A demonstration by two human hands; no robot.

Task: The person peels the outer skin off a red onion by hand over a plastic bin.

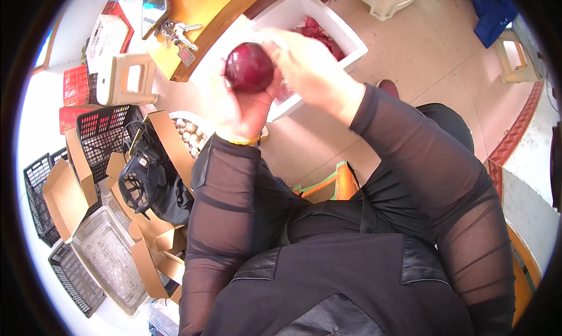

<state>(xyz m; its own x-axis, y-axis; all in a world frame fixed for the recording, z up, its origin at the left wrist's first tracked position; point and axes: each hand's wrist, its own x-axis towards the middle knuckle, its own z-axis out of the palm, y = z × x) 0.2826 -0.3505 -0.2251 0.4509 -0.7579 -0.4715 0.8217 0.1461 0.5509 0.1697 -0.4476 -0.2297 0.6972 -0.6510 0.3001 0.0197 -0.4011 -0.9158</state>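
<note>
A shiny dark red-purple round bulb, probably a peeled onion (249,67), rests in my left hand (246,107), whose fingers curl around it from below. Close against its right side is my right hand (307,68), its fingers bent near the top of the bulb. Glare and blur hide the fingertips, so whether they grip anything cannot be told. Beyond and partly beneath my hands stands a white foam box (355,50) with dark red skins or scraps (320,35) inside.
A wooden table (210,11) with a bunch of keys (180,35) stands ahead left. At left are a container of garlic-like bulbs (189,136), a black plastic crate (105,134), cardboard boxes (66,200) and a plastic stool (131,79). Another stool (384,2) stands ahead.
</note>
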